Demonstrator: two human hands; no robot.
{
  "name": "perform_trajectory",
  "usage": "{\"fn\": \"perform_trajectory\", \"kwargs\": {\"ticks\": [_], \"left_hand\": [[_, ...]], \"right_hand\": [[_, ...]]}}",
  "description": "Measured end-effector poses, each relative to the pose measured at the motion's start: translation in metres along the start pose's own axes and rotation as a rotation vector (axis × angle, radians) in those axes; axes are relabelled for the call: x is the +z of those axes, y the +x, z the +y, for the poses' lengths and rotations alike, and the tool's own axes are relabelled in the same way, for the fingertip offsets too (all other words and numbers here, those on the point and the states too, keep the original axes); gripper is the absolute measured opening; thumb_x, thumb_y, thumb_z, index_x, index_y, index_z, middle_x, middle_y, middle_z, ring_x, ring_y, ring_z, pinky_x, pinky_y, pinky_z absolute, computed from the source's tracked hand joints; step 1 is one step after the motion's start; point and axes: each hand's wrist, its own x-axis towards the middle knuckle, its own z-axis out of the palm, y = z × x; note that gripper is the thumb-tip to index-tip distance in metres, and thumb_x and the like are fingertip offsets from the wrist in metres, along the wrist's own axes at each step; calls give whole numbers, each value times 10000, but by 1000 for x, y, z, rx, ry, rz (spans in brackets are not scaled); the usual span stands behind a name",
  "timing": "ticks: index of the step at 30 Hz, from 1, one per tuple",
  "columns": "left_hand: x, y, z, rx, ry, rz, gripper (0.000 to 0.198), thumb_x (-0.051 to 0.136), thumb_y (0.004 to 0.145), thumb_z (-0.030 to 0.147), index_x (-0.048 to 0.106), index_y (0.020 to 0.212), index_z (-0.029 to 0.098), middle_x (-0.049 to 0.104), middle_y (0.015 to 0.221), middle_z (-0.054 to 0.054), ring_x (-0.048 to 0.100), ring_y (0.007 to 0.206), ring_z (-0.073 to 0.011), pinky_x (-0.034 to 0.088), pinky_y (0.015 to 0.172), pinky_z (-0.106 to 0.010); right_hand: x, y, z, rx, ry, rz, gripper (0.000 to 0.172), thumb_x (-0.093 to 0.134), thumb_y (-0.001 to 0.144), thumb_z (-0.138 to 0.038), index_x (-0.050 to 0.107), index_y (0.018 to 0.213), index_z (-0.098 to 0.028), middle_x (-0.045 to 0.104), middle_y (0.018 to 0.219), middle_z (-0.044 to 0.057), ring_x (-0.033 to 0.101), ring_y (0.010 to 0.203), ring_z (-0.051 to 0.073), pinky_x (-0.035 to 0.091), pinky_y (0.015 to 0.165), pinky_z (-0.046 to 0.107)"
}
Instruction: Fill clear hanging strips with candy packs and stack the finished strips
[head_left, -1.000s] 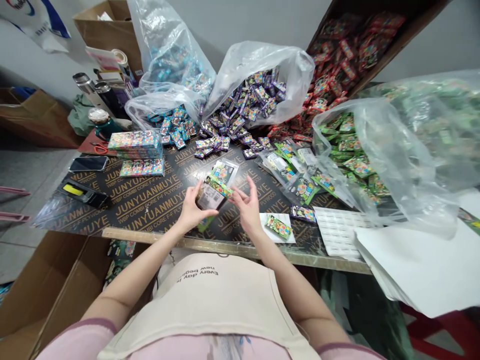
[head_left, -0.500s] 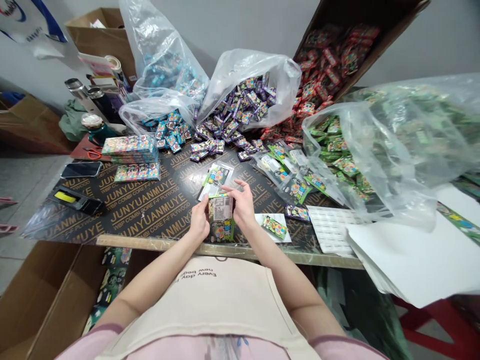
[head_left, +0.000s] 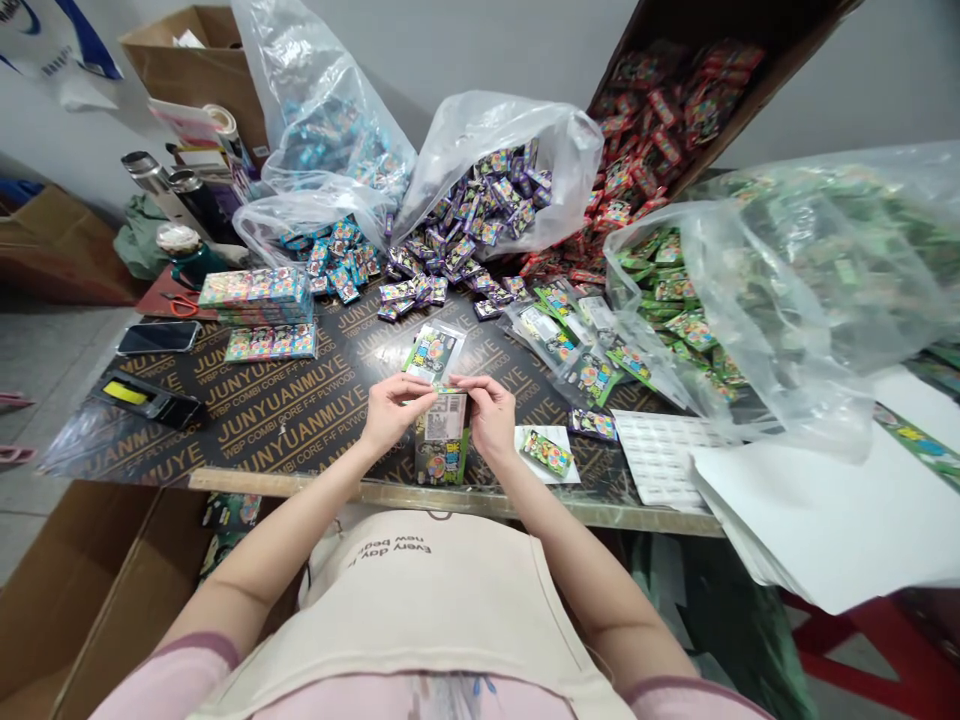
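Together, left hand (head_left: 390, 408) & right hand (head_left: 491, 415) grip the top of 1 small green printed carton (head_left: 442, 448) w/ white barcode panel. It's upright, nr front edge of black lettered plywood tabletop (head_left: 300, 410).

Pack (head_left: 442, 455) in hand: one. Clear bags: three, namely blue bag (head_left: 330, 90), purple bag (head_left: 480, 125) and green bag (head_left: 810, 300). Box (head_left: 750, 25) of red packs: one. Flasks (head_left: 154, 178): two. Phone (head_left: 159, 337): one. Scissors (head_left: 180, 303): one pair. Loose packs: too many to count.
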Motion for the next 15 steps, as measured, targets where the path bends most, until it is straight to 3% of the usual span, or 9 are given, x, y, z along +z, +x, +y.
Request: {"fn": "perform_trajectory", "kwargs": {"ticks": [4,8,11,15], "left_hand": [[-6,11,-1,-107,62,-23,158,805,568,282,744,662,170,692,662,-43,612,609,-157,480,601,-266],[-9,24,1,-180,42,-117,194,797,562,286,748,688,147,690,622,-45,600,562,-151,480,593,-268],[-9,27,8,-120,132,-170,113,759,591,246,738,648,151,681,614,-42,597,583,-156,470,598,-265],[-7,19,15,107,347,-201,49,680,655,193,718,636,168,671,672,-42,605,649,-160,458,608,-253]], "right_hand": [[-7,-2,1,-55,-71,-34,120,658,713,-320,723,712,-219,747,830,26,683,824,225,521,832,398],[-9,4,-5,-47,-144,-23,152,783,628,-304,727,742,-219,723,721,2,649,670,174,519,708,325],[-10,10,-12,-36,-183,-63,149,793,617,-307,707,684,-205,690,647,-13,600,579,142,500,627,291],[-16,8,-14,-86,-291,-125,169,760,673,-361,701,685,-203,683,653,-8,595,587,147,506,639,300]]}}
